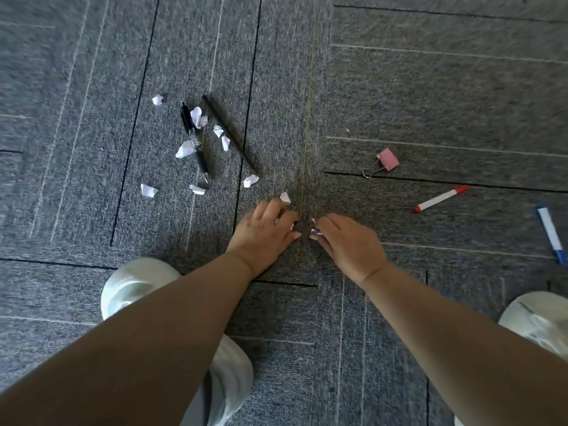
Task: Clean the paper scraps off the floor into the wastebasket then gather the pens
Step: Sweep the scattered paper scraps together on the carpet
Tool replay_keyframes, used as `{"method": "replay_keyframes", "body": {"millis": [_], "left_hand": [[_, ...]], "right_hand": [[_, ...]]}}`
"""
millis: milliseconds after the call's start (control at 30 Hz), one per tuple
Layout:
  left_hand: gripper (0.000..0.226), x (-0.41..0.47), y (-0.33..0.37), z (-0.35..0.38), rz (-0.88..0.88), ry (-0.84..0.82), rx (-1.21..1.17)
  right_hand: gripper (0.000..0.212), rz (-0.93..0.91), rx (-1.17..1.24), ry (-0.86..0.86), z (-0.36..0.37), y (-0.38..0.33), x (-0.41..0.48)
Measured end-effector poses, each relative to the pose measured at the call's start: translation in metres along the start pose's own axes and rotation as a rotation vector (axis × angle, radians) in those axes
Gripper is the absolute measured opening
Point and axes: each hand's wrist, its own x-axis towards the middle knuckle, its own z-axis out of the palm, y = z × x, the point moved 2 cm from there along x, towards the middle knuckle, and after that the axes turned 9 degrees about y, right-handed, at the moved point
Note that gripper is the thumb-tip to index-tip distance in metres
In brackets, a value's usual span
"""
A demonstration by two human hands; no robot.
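On the grey carpet-tile floor point(399, 96), just beyond the fingertips of the left hand point(264, 233), a small white paper scrap point(285, 198) is seen, touching or nearly touching those fingers. Bits of white paper point(314, 230) are pinched at the fingertips of the right hand point(350, 241), and a little white is glimpsed under the left fingers too; whether the left hand is closed on anything cannot be told. Both hands are spread low over the carpet, close together but not touching, with a narrow gap kept between the thumbs. Farther out and to the left, a scatter of crumpled scraps point(186, 149) is spread around a black gel pen point(195, 141) and a black pencil point(229, 133), which lie near each other, both slanted, with one more scrap point(250, 180) at the pencil's near end. To the right, well apart from the hands, a pink binder clip point(387, 159), a red-capped marker point(441, 198) and a blue marker point(551, 233) near the frame edge are laid. Pale shoes point(135, 287) are seen below the forearms.
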Motion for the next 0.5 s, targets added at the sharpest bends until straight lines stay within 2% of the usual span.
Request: {"method": "replay_keyframes", "body": {"millis": [100, 233, 300, 433, 500], "left_hand": [[0.029, 0.000, 0.004, -0.002, 0.016, -0.087, -0.006], [0.033, 0.015, 0.017, -0.022, -0.123, -0.215, -0.004], [0.031, 0.034, 0.037, -0.044, -0.119, -0.203, -0.054], [0.025, 0.077, 0.092, -0.095, -0.041, -0.135, -0.143], [0.029, 0.098, 0.127, -0.121, 0.014, -0.103, -0.136]], "right_hand": [[0.015, 0.044, 0.032, -0.023, -0.018, 0.012, -0.008], [0.012, 0.119, 0.040, -0.007, -0.055, 0.027, -0.013], [0.012, 0.160, 0.024, 0.054, -0.082, 0.033, -0.014], [0.033, 0.247, 0.025, 0.207, -0.157, 0.051, -0.026], [0.035, 0.272, 0.009, 0.262, -0.200, 0.065, -0.041]]}}
